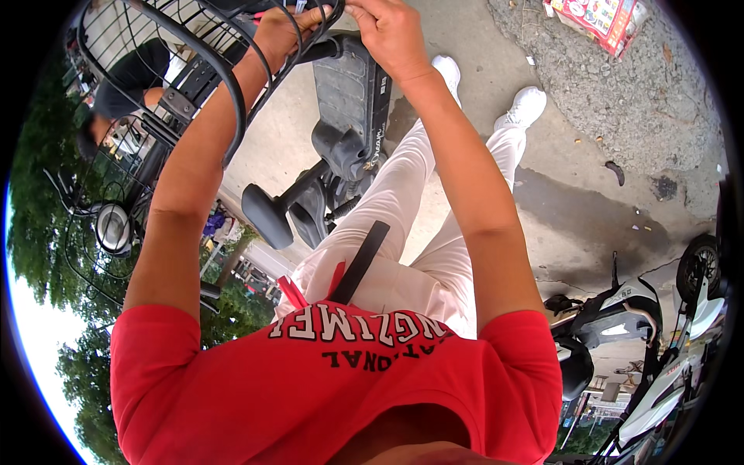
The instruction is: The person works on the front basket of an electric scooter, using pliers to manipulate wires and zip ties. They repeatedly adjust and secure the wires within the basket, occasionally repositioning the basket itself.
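Note:
At the top edge, my left hand (285,32) is closed around black cables (273,84) that loop beside a wire basket (225,77). My right hand (394,37) pinches at the end of the same cable bundle, close to the left fingers; its fingertips are partly cut off by the frame. Below both hands stands a black electric scooter (350,85) with a ribbed footboard and a padded seat (263,215). The left forearm passes behind the basket's thick black rim.
A person in dark clothes (128,85) bends down beyond the basket. Another two-wheeler with a round headlamp (114,229) stands at the left. Parked motorbikes (620,318) line the lower right. A red and white package (601,19) lies on rough concrete at the upper right.

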The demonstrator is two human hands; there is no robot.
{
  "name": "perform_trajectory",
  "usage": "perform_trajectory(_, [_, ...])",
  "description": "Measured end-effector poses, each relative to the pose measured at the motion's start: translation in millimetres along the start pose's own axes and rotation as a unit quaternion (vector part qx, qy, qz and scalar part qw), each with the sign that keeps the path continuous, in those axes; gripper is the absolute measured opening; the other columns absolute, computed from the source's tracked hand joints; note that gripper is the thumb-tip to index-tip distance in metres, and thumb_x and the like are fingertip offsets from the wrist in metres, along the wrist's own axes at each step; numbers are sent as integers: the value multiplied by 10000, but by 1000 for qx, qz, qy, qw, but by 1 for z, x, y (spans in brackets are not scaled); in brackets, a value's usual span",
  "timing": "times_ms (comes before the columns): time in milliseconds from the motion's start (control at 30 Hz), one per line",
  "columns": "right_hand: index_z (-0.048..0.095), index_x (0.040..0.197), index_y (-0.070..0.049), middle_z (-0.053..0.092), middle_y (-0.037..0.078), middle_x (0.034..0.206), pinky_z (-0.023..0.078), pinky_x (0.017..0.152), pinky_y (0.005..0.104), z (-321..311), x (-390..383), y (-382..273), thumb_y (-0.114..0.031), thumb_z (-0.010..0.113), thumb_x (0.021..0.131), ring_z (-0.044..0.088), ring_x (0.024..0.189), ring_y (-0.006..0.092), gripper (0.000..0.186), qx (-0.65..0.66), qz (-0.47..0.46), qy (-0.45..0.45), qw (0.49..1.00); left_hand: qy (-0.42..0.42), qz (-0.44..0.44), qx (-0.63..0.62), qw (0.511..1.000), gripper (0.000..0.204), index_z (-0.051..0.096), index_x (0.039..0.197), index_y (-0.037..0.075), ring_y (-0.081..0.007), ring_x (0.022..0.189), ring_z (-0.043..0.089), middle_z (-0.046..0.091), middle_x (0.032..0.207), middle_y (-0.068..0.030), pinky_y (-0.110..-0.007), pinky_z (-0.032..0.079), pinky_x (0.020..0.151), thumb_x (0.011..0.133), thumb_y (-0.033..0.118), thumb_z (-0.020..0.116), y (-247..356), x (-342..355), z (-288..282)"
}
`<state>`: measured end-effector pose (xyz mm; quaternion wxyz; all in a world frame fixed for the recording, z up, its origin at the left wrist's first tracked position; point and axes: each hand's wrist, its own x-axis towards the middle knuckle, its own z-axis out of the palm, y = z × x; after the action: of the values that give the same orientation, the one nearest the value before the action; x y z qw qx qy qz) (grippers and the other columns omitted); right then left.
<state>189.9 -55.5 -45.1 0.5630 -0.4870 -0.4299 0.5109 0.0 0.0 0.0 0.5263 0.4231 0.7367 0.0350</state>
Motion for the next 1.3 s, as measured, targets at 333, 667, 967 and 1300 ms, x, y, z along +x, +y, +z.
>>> perform_trajectory(333, [599,878,9,527,181,790,450,658,411,2,-1,-19,-19,539,806,548,736,369,98,-4,-17,58,998,-3,8,15,1000,300,569,603,119,-35,395,369,437,459,53,-205,247,382,828,285,678,3,0,-3])
perform_trajectory(667, [604,840,2,531,172,770,457,624,393,12,8,-24,-20,560,795,554,701,349,67,-14,4,82,997,5,8,48,999,399,509,511,134,-37,378,374,437,435,47,-212,231,364,781,336,722,10,-3,-11])
perform_trajectory(967, [597,828,2,520,163,757,452,608,379,21,13,-27,-6,577,775,552,684,337,57,-14,19,83,996,-4,-4,10,1000,367,516,521,145,-39,377,375,439,441,56,-209,235,368,776,297,731,7,2,-17])
perform_trajectory(1300, [593,810,3,521,157,751,452,613,379,21,22,-23,5,585,756,549,685,335,55,-17,8,73,997,3,-7,33,999,366,516,525,144,-41,369,362,433,442,57,-213,227,367,781,304,723,16,3,-14])
